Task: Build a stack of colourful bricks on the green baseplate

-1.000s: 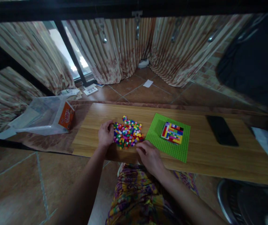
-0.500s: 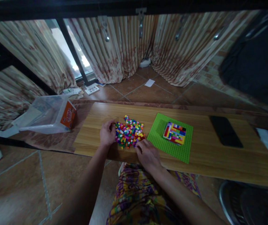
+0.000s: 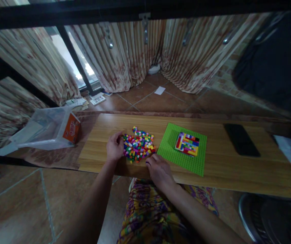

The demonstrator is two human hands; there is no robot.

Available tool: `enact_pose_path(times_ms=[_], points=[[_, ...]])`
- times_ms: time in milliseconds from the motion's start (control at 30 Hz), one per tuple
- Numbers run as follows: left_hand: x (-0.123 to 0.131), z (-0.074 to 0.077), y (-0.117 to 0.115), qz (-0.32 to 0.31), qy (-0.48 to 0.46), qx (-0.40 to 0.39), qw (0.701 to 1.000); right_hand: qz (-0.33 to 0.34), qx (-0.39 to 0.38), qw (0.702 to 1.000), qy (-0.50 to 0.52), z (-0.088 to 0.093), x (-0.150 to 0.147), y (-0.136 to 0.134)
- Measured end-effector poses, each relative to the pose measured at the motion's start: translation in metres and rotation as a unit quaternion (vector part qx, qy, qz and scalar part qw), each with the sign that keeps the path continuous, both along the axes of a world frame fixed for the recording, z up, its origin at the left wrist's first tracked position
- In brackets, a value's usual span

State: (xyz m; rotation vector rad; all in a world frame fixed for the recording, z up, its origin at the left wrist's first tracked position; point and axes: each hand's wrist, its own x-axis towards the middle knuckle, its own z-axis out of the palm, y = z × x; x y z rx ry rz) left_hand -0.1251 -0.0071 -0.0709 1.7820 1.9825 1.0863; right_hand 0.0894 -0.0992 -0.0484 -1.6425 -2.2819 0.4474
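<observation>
Between your two hands on the table (image 3: 227, 169), the pile (image 3: 138, 145) of small bricks lies loose. Your left hand (image 3: 115, 146) curls against its left edge; you cannot tell whether those fingers grip anything. Your right hand (image 3: 158, 169), just off the pile's near right corner, pinches a purple brick (image 3: 148, 163). Beside that hand lies the green plate (image 3: 164, 149), bearing a multicoloured block (image 3: 188, 144). A black slab (image 3: 241, 139) lies farther right; a clear tub (image 3: 50, 128) stands left, beyond the table.

Left hand (image 3: 115, 147): grip hidden by curled fingers. Right hand (image 3: 160, 170): purple piece (image 3: 148, 163) at fingertips, too small to identify. Orange label (image 3: 71, 128), left of the fingers: lettering illegible. Metal-rimmed round object (image 3: 267, 218), right of the fingers: cut off below.
</observation>
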Motion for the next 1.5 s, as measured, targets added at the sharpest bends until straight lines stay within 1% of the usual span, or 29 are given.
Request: enact_pose_path(times_ms=[133,333,467,533,633,733,833,900,967,1067,1167,1267,1400,1500], points=[[0.001,0.002,-0.001,0.004,0.001,-0.004,1.0,0.007,0.02,1.0,-0.015,-0.006,-0.001,-0.001],[0.0,0.002,-0.001,0.001,0.001,-0.004,1.0,-0.005,0.046,0.999,0.01,-0.012,-0.003,-0.003],[0.0,0.001,0.0,0.0,0.001,-0.004,1.0,0.0,0.04,0.999,0.013,-0.013,0.0,-0.003],[0.0,0.0,0.0,0.0,-0.002,-0.005,1.0,-0.002,0.032,0.999,0.035,-0.014,0.003,-0.003],[0.0,0.0,0.001,-0.001,-0.002,-0.003,1.0,-0.035,0.031,0.995,0.09,-0.017,0.007,-0.001],[0.0,0.001,0.0,0.001,0.006,-0.004,1.0,-0.077,0.039,0.987,0.137,-0.016,0.007,0.002],[0.001,0.002,0.0,0.0,0.006,-0.01,1.0,-0.11,0.039,0.975,0.19,-0.009,0.008,0.002],[0.001,0.002,0.0,-0.001,0.002,-0.011,1.0,-0.12,0.027,0.963,0.241,-0.002,0.012,0.001],[0.001,0.001,0.0,0.0,-0.001,-0.012,1.0,-0.134,0.005,0.942,0.308,0.005,0.019,-0.001],[0.0,0.001,0.001,0.003,0.0,-0.017,1.0,-0.168,-0.022,0.899,0.404,0.012,0.032,-0.002],[-0.002,0.0,0.003,0.008,0.003,-0.018,1.0,-0.182,-0.03,0.872,0.454,0.017,0.045,-0.001],[-0.003,0.0,0.004,0.011,0.008,-0.026,1.0,-0.188,-0.038,0.863,0.468,0.019,0.057,-0.004],[-0.004,0.0,0.004,0.015,0.02,-0.031,0.999,-0.209,-0.053,0.859,0.464,0.018,0.075,-0.013],[-0.004,0.0,0.004,0.013,0.02,-0.022,0.999,-0.227,-0.029,0.861,0.454,0.018,0.094,-0.015]])
